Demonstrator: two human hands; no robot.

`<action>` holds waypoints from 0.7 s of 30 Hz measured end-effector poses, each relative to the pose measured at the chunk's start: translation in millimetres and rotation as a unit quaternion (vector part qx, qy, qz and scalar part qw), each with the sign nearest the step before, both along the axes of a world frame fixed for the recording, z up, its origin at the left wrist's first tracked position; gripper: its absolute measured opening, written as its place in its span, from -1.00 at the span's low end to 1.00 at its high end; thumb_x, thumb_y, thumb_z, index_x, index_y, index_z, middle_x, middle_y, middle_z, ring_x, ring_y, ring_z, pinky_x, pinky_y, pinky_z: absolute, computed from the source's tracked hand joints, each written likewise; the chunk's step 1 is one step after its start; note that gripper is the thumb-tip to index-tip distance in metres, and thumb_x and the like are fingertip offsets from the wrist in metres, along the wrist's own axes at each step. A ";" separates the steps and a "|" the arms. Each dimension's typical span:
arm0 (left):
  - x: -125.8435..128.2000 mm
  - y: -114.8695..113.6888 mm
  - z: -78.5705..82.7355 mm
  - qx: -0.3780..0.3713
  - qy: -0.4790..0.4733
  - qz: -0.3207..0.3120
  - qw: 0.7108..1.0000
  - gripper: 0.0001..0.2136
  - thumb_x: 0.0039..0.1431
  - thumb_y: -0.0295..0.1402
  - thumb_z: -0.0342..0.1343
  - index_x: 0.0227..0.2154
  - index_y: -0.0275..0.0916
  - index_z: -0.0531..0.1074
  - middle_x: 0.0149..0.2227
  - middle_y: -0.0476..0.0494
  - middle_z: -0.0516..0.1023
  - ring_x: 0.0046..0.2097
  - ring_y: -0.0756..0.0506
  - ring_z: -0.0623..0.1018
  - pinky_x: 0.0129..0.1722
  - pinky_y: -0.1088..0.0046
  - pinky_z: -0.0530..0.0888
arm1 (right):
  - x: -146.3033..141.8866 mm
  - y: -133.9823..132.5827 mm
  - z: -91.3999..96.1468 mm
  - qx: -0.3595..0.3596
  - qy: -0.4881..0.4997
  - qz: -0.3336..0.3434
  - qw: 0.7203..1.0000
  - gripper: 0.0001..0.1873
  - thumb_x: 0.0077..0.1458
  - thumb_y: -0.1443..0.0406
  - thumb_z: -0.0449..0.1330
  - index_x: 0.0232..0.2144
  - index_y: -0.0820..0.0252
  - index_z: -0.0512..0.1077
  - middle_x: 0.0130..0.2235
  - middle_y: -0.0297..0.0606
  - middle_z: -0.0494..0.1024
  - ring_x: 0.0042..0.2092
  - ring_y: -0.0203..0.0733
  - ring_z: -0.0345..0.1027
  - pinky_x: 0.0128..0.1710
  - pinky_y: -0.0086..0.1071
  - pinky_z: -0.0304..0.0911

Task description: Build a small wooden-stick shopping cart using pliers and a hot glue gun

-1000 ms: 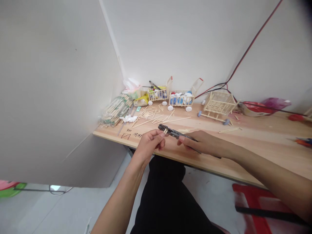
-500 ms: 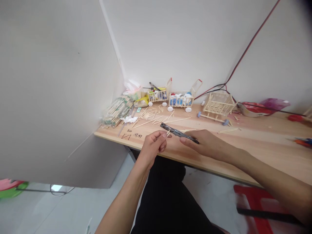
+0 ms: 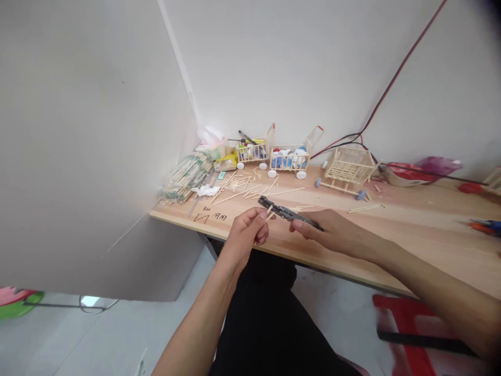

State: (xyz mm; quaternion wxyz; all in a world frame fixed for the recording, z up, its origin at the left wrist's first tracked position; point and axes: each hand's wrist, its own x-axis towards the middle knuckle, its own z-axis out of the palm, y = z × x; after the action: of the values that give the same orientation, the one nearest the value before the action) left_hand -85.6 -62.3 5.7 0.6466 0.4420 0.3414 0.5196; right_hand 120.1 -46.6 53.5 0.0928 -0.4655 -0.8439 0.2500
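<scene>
My left hand [image 3: 250, 225] is closed in a pinch on short thin wooden sticks [image 3: 269, 215] just above the table's front edge. My right hand [image 3: 323, 225] is wrapped around a long dark tool [image 3: 287, 213] with worn metal-looking sides; its exact kind cannot be made out. The tool's far end lies against or just behind the sticks at my left fingertips. On the table [image 3: 410, 230] behind my hands, cut wooden sticks [image 3: 250, 188] are scattered.
Two small wheeled stick carts [image 3: 289, 163] hold items at the back; a larger stick cart frame [image 3: 348, 169] stands to their right. Bagged sticks [image 3: 190, 177] lie at the left, blue-and-orange-handled tools [image 3: 487, 226] at the right. A red stool [image 3: 407, 324] is below.
The tool has turned slightly in my right hand, showing more of its silvery side. My fingers have shifted a little, and the sticks show more. The view has moved slightly.
</scene>
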 end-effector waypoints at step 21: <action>1.7 -1.9 8.4 -0.017 0.027 0.003 0.999 -0.76 0.14 -0.21 0.12 -0.37 -0.33 0.39 -0.69 0.15 0.09 -0.63 0.13 0.08 -0.59 0.56 0.02 | 1.0 0.8 -8.2 0.024 0.016 -0.014 0.999 -0.48 0.20 -0.08 -0.10 -0.42 0.18 0.40 -0.50 -0.32 0.41 -0.45 -0.23 0.24 -0.44 -0.38 0.04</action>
State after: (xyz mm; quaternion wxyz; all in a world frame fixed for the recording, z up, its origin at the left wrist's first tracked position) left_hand -83.9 -64.2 14.1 0.6431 0.4433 0.3691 0.5037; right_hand 121.0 -45.7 45.3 0.1212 -0.4709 -0.8414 0.2358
